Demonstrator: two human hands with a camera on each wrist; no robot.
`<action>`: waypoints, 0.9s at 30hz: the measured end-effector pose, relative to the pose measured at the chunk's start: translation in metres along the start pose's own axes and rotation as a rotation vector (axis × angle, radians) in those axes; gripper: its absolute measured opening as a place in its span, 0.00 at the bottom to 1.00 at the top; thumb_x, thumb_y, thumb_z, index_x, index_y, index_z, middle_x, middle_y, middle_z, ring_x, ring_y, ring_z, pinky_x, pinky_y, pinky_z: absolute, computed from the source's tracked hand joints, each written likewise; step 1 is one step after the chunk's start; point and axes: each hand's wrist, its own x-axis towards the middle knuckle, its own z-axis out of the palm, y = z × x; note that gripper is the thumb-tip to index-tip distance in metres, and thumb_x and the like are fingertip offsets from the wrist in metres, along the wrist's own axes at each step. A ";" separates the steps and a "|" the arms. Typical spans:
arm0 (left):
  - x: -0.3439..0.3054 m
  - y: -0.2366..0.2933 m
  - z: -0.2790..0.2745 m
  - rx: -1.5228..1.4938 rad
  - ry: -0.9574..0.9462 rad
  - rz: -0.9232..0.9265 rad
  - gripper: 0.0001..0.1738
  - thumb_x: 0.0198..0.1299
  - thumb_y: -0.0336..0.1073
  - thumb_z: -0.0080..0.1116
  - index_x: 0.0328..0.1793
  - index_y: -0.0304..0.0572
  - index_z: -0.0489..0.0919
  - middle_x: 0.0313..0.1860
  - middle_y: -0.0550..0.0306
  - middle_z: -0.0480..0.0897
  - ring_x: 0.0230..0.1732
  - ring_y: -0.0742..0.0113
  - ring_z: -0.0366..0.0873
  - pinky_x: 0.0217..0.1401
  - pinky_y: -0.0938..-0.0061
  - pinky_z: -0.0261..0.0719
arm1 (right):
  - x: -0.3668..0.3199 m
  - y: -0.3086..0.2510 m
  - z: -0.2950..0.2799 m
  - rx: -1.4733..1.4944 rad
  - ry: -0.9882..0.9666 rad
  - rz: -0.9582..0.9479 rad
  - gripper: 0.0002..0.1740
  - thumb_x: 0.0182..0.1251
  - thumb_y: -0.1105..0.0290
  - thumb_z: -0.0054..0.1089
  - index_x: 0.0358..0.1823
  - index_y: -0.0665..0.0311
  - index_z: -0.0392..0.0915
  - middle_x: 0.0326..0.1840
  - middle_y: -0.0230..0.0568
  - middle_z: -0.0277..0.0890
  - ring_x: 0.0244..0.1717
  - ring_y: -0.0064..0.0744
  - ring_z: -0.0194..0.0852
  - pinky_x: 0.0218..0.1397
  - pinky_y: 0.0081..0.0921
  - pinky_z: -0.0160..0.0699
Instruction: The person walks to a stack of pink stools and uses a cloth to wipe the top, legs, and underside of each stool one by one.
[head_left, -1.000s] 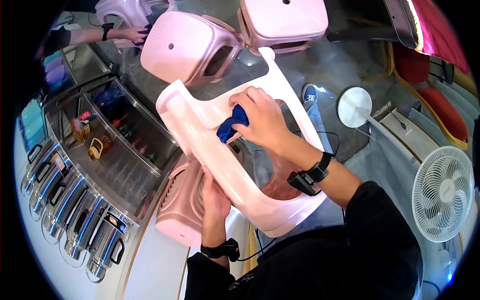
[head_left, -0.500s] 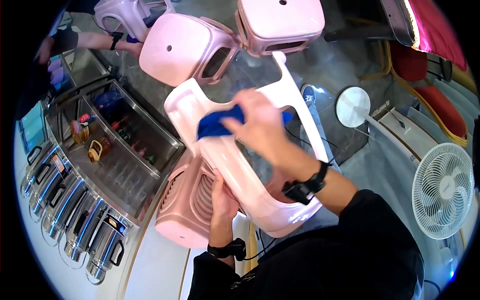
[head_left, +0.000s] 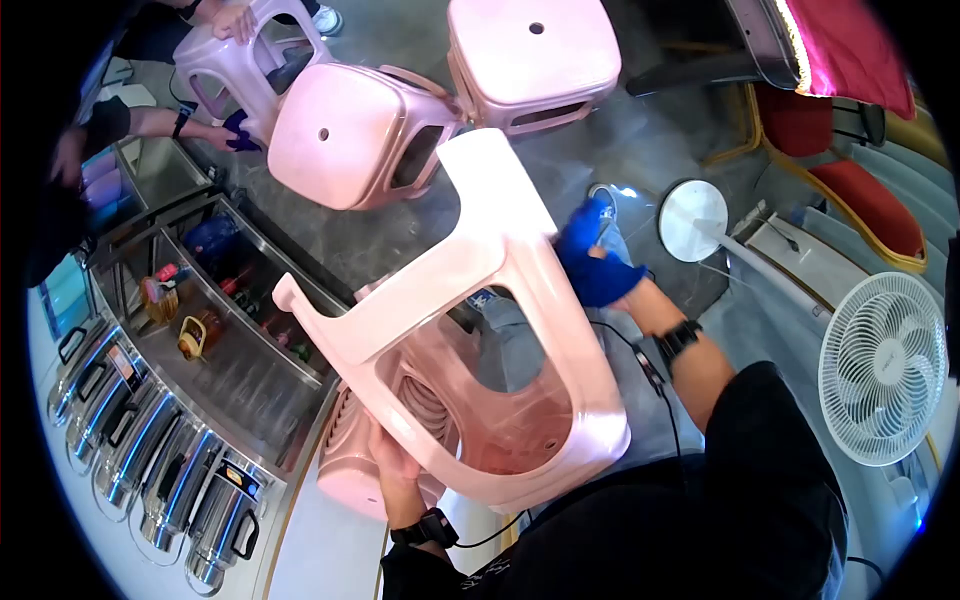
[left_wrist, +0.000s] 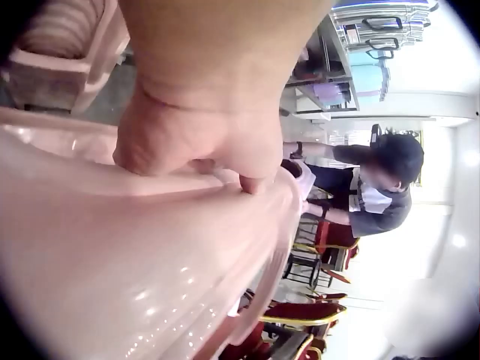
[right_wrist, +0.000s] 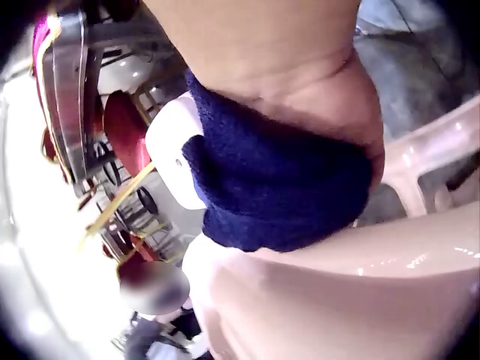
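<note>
Stool (head_left: 430,290) has swung round; right hand (head_left: 600,255) now sits at its upper-right leg, blue cloth (right_wrist: 285,187) bunched in grasp, fingertips hidden. Left hand (head_left: 393,455) curls over its left edge. Stool tilts above lap. Probably light, stiff, slick; leg edges look best to hold. Steel counter (head_left: 245,390) limits left; floor (head_left: 395,225) opens ahead.
</note>
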 end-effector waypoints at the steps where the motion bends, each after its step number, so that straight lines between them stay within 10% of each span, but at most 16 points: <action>1: 0.004 0.007 -0.014 -0.015 -0.093 -0.034 0.30 0.80 0.61 0.43 0.66 0.44 0.77 0.52 0.55 0.85 0.49 0.59 0.85 0.53 0.65 0.85 | -0.005 -0.002 0.015 -0.138 -0.026 -0.070 0.20 0.74 0.65 0.55 0.62 0.66 0.80 0.49 0.34 0.84 0.46 0.30 0.84 0.56 0.29 0.84; 4: 0.020 0.022 -0.019 0.012 -0.386 -0.091 0.29 0.79 0.62 0.44 0.56 0.44 0.81 0.41 0.57 0.85 0.36 0.63 0.83 0.42 0.72 0.82 | -0.016 0.044 0.007 -0.342 0.004 -0.145 0.17 0.75 0.73 0.55 0.63 0.65 0.77 0.59 0.38 0.80 0.53 0.30 0.82 0.60 0.29 0.82; 7: 0.028 0.010 0.005 0.356 0.262 0.113 0.28 0.81 0.57 0.41 0.53 0.41 0.81 0.40 0.57 0.85 0.36 0.67 0.81 0.42 0.75 0.79 | -0.027 0.021 0.046 0.137 -0.066 0.123 0.22 0.70 0.78 0.62 0.65 0.64 0.75 0.55 0.34 0.81 0.51 0.24 0.82 0.55 0.25 0.82; 12: 0.022 -0.045 0.037 1.369 0.474 0.812 0.26 0.79 0.46 0.45 0.74 0.36 0.68 0.62 0.51 0.79 0.64 0.63 0.77 0.68 0.66 0.75 | -0.031 0.022 0.116 0.146 -0.112 0.270 0.28 0.64 0.76 0.66 0.67 0.68 0.76 0.48 0.32 0.83 0.43 0.21 0.82 0.46 0.20 0.83; 14: 0.034 -0.082 0.051 0.673 0.006 0.281 0.26 0.81 0.48 0.46 0.75 0.38 0.68 0.62 0.53 0.79 0.64 0.63 0.76 0.69 0.64 0.75 | -0.022 0.065 0.116 0.092 -0.076 0.163 0.26 0.63 0.76 0.67 0.64 0.68 0.78 0.46 0.31 0.83 0.39 0.20 0.81 0.42 0.19 0.81; 17: 0.045 -0.155 0.039 0.441 -0.028 0.343 0.23 0.81 0.50 0.49 0.62 0.33 0.72 0.54 0.55 0.81 0.53 0.72 0.77 0.57 0.72 0.76 | -0.018 0.024 0.131 -0.024 0.088 0.103 0.26 0.63 0.75 0.69 0.64 0.68 0.78 0.44 0.31 0.82 0.38 0.18 0.80 0.40 0.19 0.80; 22: 0.062 -0.165 0.114 0.299 -0.188 0.329 0.23 0.83 0.49 0.48 0.57 0.34 0.79 0.42 0.61 0.84 0.40 0.76 0.80 0.46 0.77 0.79 | -0.023 -0.024 0.165 -0.788 0.715 -0.323 0.24 0.56 0.71 0.72 0.53 0.63 0.72 0.50 0.56 0.73 0.53 0.58 0.75 0.54 0.48 0.76; 27: 0.062 -0.180 0.133 0.363 -0.047 0.272 0.29 0.82 0.55 0.45 0.69 0.36 0.76 0.57 0.58 0.86 0.52 0.74 0.84 0.58 0.81 0.80 | 0.016 -0.042 0.147 -1.048 0.744 -0.493 0.26 0.52 0.72 0.74 0.52 0.63 0.73 0.49 0.52 0.70 0.53 0.59 0.71 0.57 0.48 0.71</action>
